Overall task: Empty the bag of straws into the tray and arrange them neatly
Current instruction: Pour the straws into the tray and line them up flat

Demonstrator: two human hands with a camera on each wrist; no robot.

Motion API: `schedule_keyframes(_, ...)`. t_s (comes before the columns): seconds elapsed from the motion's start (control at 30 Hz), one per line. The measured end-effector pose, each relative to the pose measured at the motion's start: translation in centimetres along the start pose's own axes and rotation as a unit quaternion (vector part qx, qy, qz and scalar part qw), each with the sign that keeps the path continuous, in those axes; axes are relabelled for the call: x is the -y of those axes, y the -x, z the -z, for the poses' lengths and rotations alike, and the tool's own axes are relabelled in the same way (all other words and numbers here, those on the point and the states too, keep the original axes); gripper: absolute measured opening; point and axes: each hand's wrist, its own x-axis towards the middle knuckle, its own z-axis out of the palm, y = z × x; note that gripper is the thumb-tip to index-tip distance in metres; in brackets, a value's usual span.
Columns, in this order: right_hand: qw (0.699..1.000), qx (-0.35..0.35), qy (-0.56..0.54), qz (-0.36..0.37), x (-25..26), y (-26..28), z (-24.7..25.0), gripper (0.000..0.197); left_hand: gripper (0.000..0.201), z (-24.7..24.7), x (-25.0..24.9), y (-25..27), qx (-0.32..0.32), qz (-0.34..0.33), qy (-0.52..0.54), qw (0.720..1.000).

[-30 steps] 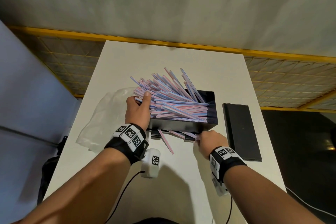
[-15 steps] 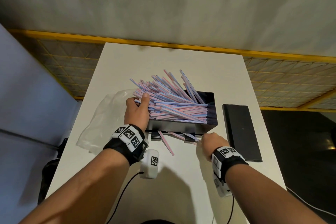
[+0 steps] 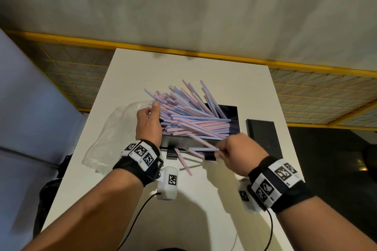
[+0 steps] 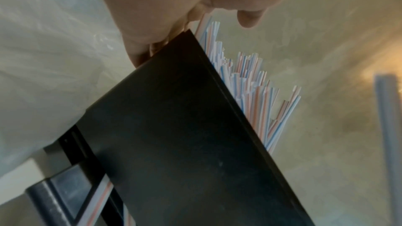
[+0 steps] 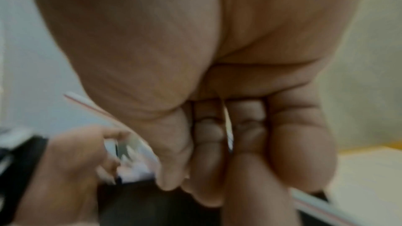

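Note:
A black tray (image 3: 233, 112) in the middle of the white table holds a messy fan of pink, blue and white striped straws (image 3: 193, 116). My left hand (image 3: 149, 122) cups the left ends of the pile, thumb up against them and fingers curled by the tray's corner (image 4: 174, 126). My right hand (image 3: 234, 153) is just above the tray's front wall and pinches a few straws (image 3: 202, 144), which stick out to the left. One loose straw (image 3: 184, 164) lies on the table in front of the tray. The right wrist view is blurred.
The empty clear plastic bag (image 3: 114, 134) lies crumpled to the left of the tray. A flat black lid (image 3: 263, 138) lies to its right. The table (image 3: 204, 199) ends close behind the tray and drops off on both sides.
My right hand has lifted from the table in front of the tray, bringing a few straws up with it. My left hand has stayed at the pile's left end.

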Motion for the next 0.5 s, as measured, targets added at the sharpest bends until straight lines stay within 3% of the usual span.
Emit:
schedule_keyframes(0.13, 0.991, -0.127, 0.008, 0.035, 2.9, 0.3, 5.1, 0.032, 0.064, 0.2, -0.4, 0.0, -0.006, -0.007, 0.015, 1.000)
schedule_keyframes(0.23, 0.982, -0.185, -0.015, 0.043, 4.0, -0.8, 6.7, 0.028, 0.075, 0.2, -0.7, -0.1, -0.004, -0.016, 0.019, 1.000)
schedule_keyframes(0.3, 0.984, -0.172, -0.023, 0.038, 4.2, -2.3, 5.9, 0.031, 0.071, 0.2, -0.6, -0.3, -0.004, -0.018, 0.021, 1.000)
schedule_keyframes(0.37, 0.993, -0.116, -0.014, 0.004, 4.2, -4.0, 4.1, 0.030, 0.066, 0.1, -0.8, 0.0, -0.004, -0.024, 0.027, 0.999)
schedule_keyframes(0.43, 0.997, -0.071, 0.008, -0.039, 4.1, -4.8, 2.4, 0.012, 0.059, 0.0, -0.7, 0.2, -0.005, -0.040, 0.028, 0.999)
schedule_keyframes(0.47, 0.996, -0.073, 0.007, -0.054, 3.9, -4.7, 1.9, 0.006, 0.055, 0.0, -0.7, 0.5, -0.011, -0.046, 0.024, 0.999)
schedule_keyframes(0.5, 0.994, -0.094, 0.006, -0.056, 3.8, -4.3, 1.6, 0.016, 0.055, 0.1, -0.7, 0.7, -0.016, -0.049, 0.014, 0.999)
